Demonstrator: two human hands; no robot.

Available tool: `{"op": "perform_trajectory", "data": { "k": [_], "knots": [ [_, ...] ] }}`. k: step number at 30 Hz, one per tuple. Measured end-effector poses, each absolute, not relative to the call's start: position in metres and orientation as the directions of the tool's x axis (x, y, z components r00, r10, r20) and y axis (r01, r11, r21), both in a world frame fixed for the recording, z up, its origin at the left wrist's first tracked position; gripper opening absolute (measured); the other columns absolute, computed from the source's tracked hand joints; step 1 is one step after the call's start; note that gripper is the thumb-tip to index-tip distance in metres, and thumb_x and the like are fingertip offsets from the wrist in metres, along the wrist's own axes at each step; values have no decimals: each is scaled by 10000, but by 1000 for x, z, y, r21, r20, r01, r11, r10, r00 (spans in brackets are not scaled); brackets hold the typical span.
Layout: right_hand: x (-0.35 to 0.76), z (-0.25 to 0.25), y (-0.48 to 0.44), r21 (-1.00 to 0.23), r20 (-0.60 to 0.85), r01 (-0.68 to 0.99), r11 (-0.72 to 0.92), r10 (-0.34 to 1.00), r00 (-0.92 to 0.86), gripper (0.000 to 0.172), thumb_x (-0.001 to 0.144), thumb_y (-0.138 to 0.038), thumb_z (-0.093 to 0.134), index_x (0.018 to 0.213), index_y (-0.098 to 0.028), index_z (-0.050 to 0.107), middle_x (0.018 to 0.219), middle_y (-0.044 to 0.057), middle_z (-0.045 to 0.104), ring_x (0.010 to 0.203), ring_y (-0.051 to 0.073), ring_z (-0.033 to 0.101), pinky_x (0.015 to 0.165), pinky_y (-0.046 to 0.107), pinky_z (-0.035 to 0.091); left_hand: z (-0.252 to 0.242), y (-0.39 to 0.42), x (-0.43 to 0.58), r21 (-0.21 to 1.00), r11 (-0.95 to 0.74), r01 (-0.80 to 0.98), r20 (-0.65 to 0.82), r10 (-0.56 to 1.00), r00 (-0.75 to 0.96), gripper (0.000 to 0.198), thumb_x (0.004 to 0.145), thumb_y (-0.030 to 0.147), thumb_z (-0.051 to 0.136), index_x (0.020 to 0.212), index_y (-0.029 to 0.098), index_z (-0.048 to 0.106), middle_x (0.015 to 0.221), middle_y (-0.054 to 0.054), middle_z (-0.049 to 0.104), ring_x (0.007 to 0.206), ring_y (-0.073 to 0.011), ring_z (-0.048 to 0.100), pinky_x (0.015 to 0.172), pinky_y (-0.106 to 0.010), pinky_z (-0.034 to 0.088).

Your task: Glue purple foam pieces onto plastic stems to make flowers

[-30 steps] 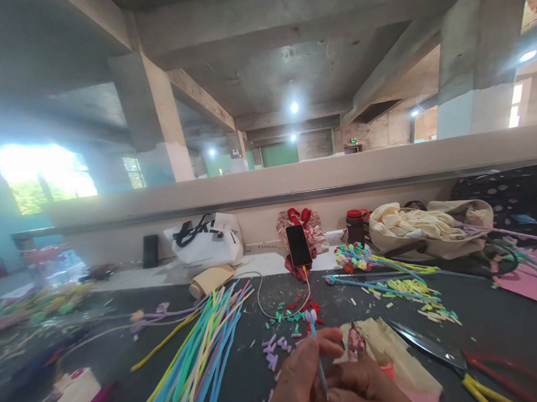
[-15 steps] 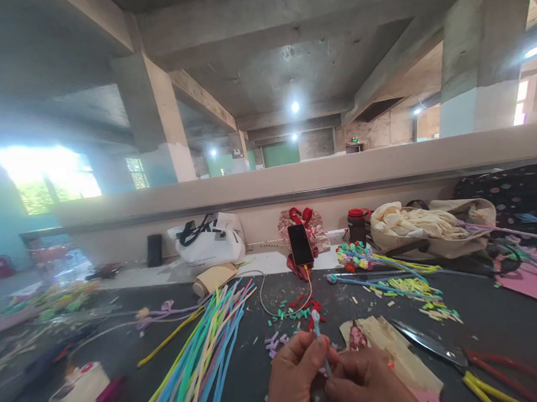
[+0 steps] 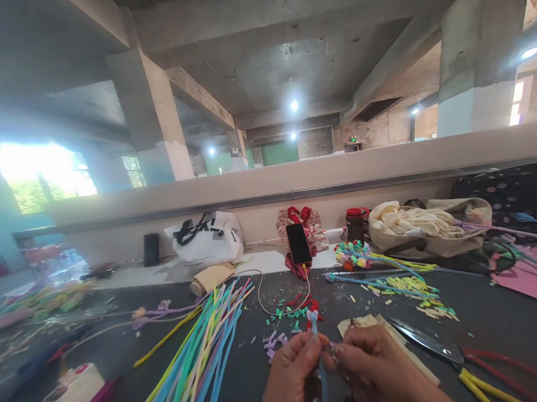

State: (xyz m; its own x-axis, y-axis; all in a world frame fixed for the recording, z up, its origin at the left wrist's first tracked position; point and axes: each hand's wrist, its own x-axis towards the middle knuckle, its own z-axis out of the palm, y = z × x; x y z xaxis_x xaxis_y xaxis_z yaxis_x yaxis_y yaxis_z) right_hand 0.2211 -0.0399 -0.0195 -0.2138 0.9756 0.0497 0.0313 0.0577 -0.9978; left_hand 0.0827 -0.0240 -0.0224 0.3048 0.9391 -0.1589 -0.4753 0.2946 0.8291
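My left hand is closed, pinching a light-blue fuzzy stem that stands upright. A small pale blue-purple knob tops the stem. Close beside it, my right hand is closed, with a tiny purple piece at its fingertips. Under the right hand lies a beige sheet; a dark pointed tip shows just above the knuckles, the rest hidden. Short purple pieces lie left of the stem, with green pieces and red pieces beyond.
Long coloured fuzzy stems spread to the left. Scissors with red and yellow handles lie at right, near cut yellow-green pieces. A phone on a cable, a white bag and a dark bottle stand along the back.
My right hand has shifted off the lower stem to the right, and now covers the pinkish thing on the beige sheet. A purple piece shows at its fingertips. My left hand keeps the stem.
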Motion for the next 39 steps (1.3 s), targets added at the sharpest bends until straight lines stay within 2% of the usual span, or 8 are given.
{"op": "perform_trajectory", "data": {
  "k": [3, 11, 15, 19, 27, 31, 37, 39],
  "knots": [
    [229, -10, -37, -997, 17, -83, 4, 986, -165, 381, 671, -506, 561, 535, -163, 464, 370, -69, 427, 274, 53, 361, 304, 170, 271, -24, -25, 84, 842, 293, -453, -137, 928, 347, 342, 511, 419, 728, 618, 119, 605, 423, 4, 559, 381, -86, 483, 418, -185, 335],
    [242, 3, -37, -982, 116, 132, 133, 985, -128, 277, 737, -351, 537, 560, -138, 534, 446, -51, 507, 350, 52, 443, 354, 152, 309, 2, -36, 68, 875, 347, -337, -205, 897, 391, 183, 678, 325, 613, 693, 152, 554, 522, 25, 553, 423, -74, 485, 352, -153, 360],
    [238, -5, -41, -987, 72, 132, 95, 983, -168, 155, 736, -293, 550, 689, -148, 582, 509, -53, 520, 396, 67, 471, 388, 165, 357, 16, -23, 41, 885, 353, -304, -202, 879, 432, 140, 731, 286, 547, 699, 149, 538, 544, 57, 510, 298, 7, 285, 278, -112, 174],
    [233, -21, -41, -997, 20, 65, 35, 976, -217, 166, 735, -319, 556, 783, -162, 578, 516, -62, 485, 368, 57, 400, 379, 180, 363, 12, -4, 25, 893, 344, -291, -197, 879, 434, 95, 717, 234, 530, 697, 141, 530, 497, 70, 469, 304, 11, 253, 302, -115, 102],
    [233, -13, -35, -919, 86, 360, 163, 971, -221, 128, 769, -253, 509, 733, -162, 592, 561, -33, 524, 490, 97, 487, 473, 192, 395, 6, 0, 22, 918, 273, -286, -143, 903, 405, 115, 716, 248, 518, 707, 136, 545, 511, 55, 501, 309, 4, 274, 313, -136, 88],
    [226, 0, -31, -732, 104, 609, 306, 933, -345, 141, 765, -201, 483, 719, -180, 615, 571, -28, 563, 493, 102, 504, 478, 189, 377, 7, 1, 16, 922, 249, -295, -135, 924, 357, 128, 694, 267, 541, 699, 140, 542, 503, 58, 502, 310, 2, 274, 318, -135, 100],
    [211, 5, -17, -182, 85, 848, 498, 867, -491, 207, 770, -152, 464, 765, -226, 657, 731, -18, 658, 631, 120, 588, 522, 187, 345, 5, 2, 18, 919, 229, -321, -115, 934, 338, 137, 691, 276, 541, 688, 139, 543, 515, 56, 501, 320, 4, 268, 320, -133, 94],
    [207, 1, -12, -71, 68, 860, 505, 863, -501, 215, 779, -152, 453, 778, -224, 655, 791, 3, 657, 669, 133, 597, 535, 199, 343, 3, 1, 20, 918, 227, -326, -110, 933, 342, 139, 691, 276, 538, 688, 138, 544, 515, 53, 504, 318, 5, 266, 318, -135, 89]
  ]
}}
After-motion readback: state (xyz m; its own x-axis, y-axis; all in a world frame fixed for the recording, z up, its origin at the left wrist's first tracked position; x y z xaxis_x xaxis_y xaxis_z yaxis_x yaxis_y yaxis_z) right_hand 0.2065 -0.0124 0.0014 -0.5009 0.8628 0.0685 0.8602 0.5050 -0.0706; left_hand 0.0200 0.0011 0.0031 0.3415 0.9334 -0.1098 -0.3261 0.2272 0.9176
